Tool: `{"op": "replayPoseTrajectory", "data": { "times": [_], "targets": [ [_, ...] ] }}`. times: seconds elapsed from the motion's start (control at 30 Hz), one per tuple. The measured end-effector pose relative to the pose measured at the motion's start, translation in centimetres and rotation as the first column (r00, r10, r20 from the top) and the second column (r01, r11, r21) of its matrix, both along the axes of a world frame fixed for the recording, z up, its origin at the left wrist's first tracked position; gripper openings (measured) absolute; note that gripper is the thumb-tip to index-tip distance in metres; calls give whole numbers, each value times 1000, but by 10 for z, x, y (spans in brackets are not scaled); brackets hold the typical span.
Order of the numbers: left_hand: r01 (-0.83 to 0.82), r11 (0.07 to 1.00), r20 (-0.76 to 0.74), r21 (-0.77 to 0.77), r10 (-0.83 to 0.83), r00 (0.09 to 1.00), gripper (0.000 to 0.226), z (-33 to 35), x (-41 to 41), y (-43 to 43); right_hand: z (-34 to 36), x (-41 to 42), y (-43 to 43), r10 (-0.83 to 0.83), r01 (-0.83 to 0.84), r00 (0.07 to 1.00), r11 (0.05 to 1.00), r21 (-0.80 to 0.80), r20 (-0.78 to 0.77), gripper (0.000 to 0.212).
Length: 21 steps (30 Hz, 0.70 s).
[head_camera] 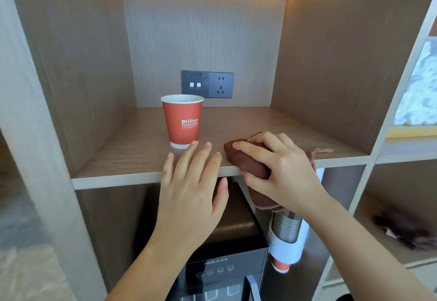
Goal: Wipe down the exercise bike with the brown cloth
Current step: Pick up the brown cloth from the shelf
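The right hand [279,165] grips the bunched brown cloth [246,158] at the shelf [142,158] front edge, its long axis running front to back. The left hand [191,182] hovers flat beside it, fingers spread. No exercise bike is visible.

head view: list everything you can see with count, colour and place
shelf: one, light wood, centre
paper cup: one, red with white rim, upright on shelf, left of cloth
brown cloth: one, brown, shelf front edge, hanging over it
socket panel: one, dark grey, back wall
water dispenser: one, black, below shelf
cup holder: one, white, right of water dispenser
left grip: one, bare hand, fingers straight, at shelf edge
right grip: one, bare hand, holding brown cloth
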<state>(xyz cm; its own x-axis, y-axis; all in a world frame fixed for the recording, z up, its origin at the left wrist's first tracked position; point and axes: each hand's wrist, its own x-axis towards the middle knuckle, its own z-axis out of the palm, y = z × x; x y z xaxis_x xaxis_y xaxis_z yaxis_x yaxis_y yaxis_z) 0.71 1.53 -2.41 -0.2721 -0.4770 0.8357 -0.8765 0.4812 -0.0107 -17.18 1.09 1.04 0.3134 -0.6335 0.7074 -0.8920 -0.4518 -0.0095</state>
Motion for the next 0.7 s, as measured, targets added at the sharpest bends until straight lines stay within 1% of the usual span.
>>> {"op": "replayPoseTrajectory", "data": {
  "times": [0.17, 0.33, 0.43, 0.57, 0.7],
  "targets": [
    [-95, 995, -31, 18, 96, 995, 41, -9, 13, 16, -5, 12, 5, 30, -27, 999, 996, -91, 36, 42],
    [-183, 983, -44, 22, 184, 982, 37, -14, 33, 38, -9, 35, 20, 139, -127, 986, 984, -127, 92, 41],
    [-256, 966, -63, 21, 257, 964, 37, -15, 51, 61, -11, 56, 33, 220, -206, 971, 968, -141, 91, 42],
    [-368, 929, -56, 30, 369, 928, 37, -16, 84, 103, -17, 93, 55, 327, -314, 942, 939, -141, 77, 42],
    [-502, 862, -62, 69, 506, 860, 37, -22, 122, 160, -26, 140, 89, 448, -436, 887, 892, -119, 112, 42]
  ]
}}
